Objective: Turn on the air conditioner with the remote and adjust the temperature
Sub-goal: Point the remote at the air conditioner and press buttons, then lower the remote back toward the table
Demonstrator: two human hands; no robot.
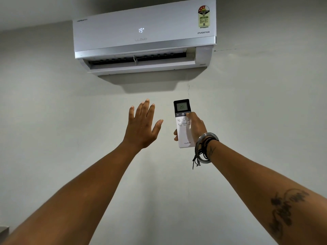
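A white wall air conditioner [144,35] hangs high on the wall, its front display reading 19 and its bottom flap open. My right hand [195,127] holds a white remote [183,121] upright below the unit. The remote's small screen reads 20. My thumb rests on the buttons at the right, just under the screen. My left hand [142,125] is raised beside the remote, palm toward the wall, fingers spread, holding nothing.
A plain pale wall [53,121] fills the view, with a thin crack running down from the unit's right side. Bangles and black threads [205,147] circle my right wrist. A grey edge shows at the bottom left corner.
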